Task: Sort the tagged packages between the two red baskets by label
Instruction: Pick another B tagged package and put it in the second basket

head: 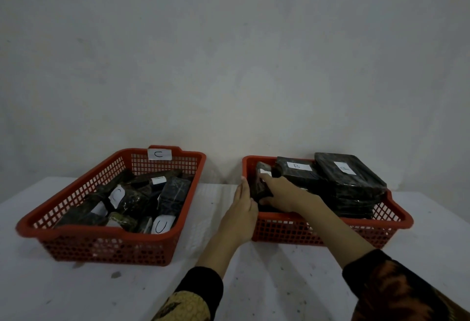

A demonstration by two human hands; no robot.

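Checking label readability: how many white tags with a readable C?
3: one on the left basket's back rim, one on a middle package, one at the front. Other tags unreadable or hidden.

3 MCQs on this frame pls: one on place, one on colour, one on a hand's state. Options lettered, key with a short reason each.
1. Where does the basket with the C tag stand?
A. to the left
B. to the right
C. stacked on the other

2. What colour are the baskets?
A. blue
B. red
C. white

3. What is the right hand doing?
A. resting flat on the table
B. hanging idle
C. gripping a package

Key:
1 A: the left basket carries the tag on its far rim.
2 B: both it and the right basket are red mesh.
3 C: its fingers curl round a dark package inside the right basket, while the left hand lies at that basket's left wall.
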